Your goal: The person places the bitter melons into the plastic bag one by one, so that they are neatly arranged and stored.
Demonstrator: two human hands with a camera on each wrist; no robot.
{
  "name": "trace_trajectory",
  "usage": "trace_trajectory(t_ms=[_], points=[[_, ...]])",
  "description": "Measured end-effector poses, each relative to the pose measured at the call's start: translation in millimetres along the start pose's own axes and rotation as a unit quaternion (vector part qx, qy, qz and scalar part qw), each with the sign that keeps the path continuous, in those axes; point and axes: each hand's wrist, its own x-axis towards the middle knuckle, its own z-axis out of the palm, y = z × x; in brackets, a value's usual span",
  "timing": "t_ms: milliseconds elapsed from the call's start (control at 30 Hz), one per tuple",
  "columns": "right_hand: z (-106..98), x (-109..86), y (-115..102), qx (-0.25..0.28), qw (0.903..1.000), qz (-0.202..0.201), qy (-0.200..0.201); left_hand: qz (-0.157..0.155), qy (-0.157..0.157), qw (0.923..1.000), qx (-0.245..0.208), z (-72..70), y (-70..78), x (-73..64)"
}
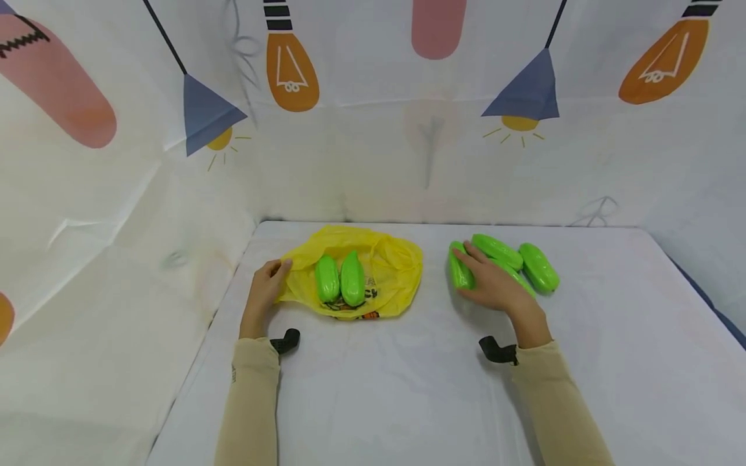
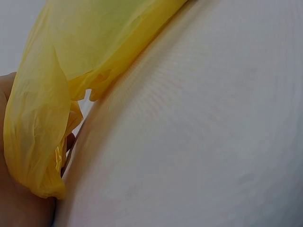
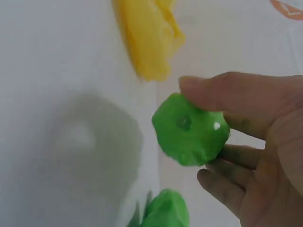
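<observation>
A yellow plastic bag [image 1: 399, 259] lies on its side, and two green toy cucumbers [image 1: 352, 279] rest side by side in its mouth. My left hand [image 1: 268, 285] pinches the left edge of the bag; the gathered plastic [image 2: 38, 142] hides most of its fingers in the left wrist view. Over on the right, my right hand [image 1: 495, 285] holds another green toy cucumber [image 3: 189, 132] between thumb and fingers, and the right wrist view shows its blunt, ribbed end. Three more cucumbers lie beside and partly behind that hand, including one at the far right [image 1: 539, 268].
Both hands work over a white-covered table [image 1: 396, 388]. A white sheet [image 1: 373, 149] printed with lamps and bulbs hangs behind it and along the left side. Black straps with small mounts [image 1: 498, 350] sit at both wrists.
</observation>
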Motion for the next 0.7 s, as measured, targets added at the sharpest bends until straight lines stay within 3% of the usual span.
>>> trace_trajectory(t_ms=[233, 700], points=[[6, 6.2, -17, 0.030, 0.9980, -0.051, 0.019, 0.001, 0.004, 1.0000, -0.002, 0.8, -0.9, 0.0], [14, 11.2, -36, 0.042, 0.9963, -0.074, 0.006, 0.002, 0.006, 1.0000, 0.004, -0.2, 0.5, -0.9]])
